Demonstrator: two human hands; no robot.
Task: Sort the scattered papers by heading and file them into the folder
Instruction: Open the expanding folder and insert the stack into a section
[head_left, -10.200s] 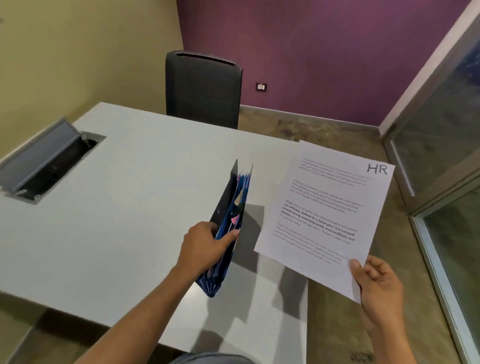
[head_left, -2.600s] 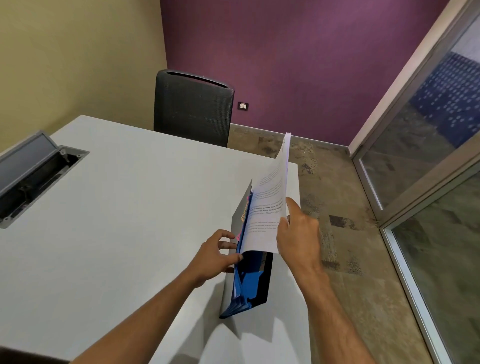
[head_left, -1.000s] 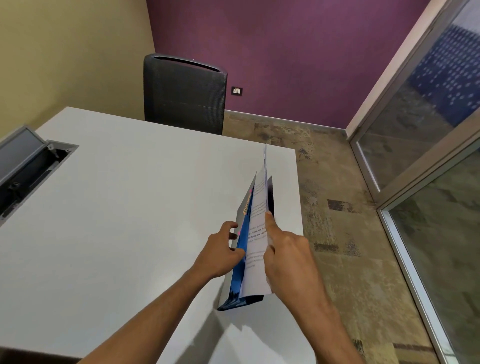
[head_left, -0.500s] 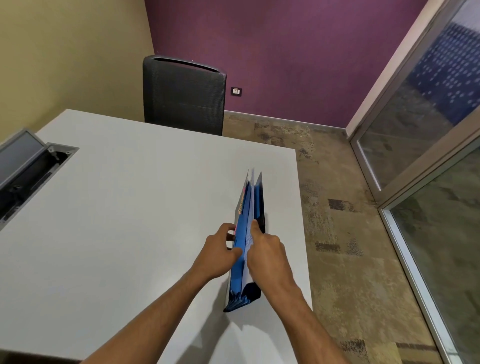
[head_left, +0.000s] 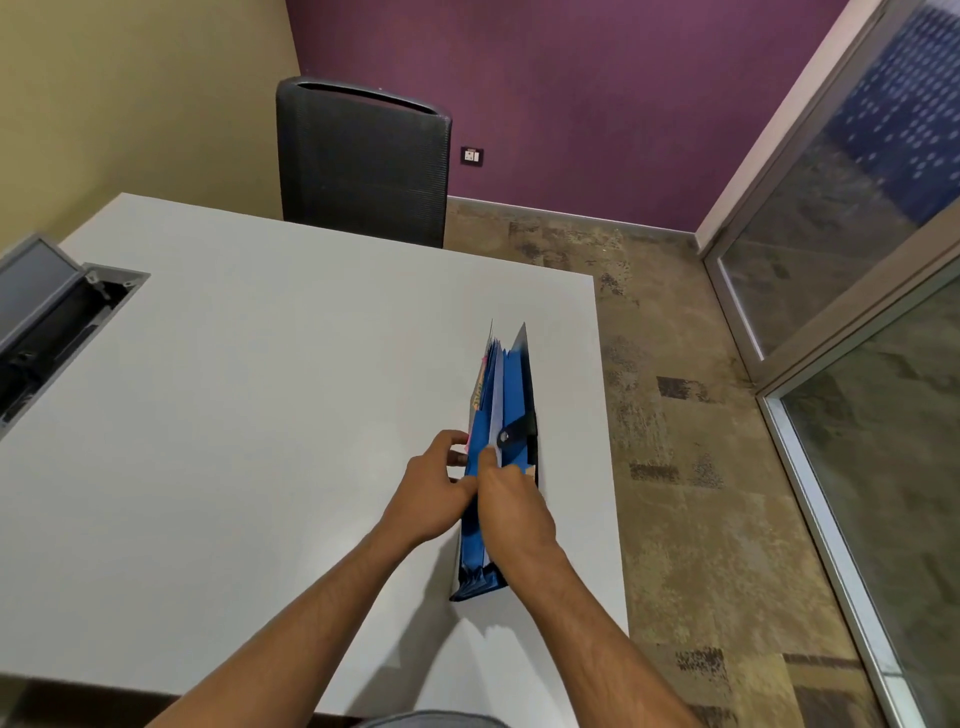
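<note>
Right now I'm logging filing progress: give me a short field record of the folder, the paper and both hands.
folder: blue expanding file folder standing upright on the white table, near its right edge
paper: white sheet tucked between dividers
left hand: grips the folder's left side
right hand: pinches the top edge
loose papers: none visible

No readable text for you here.
The folder (head_left: 511, 415) tabs and wall socket (head_left: 471, 156) are too blurred to read.
</note>
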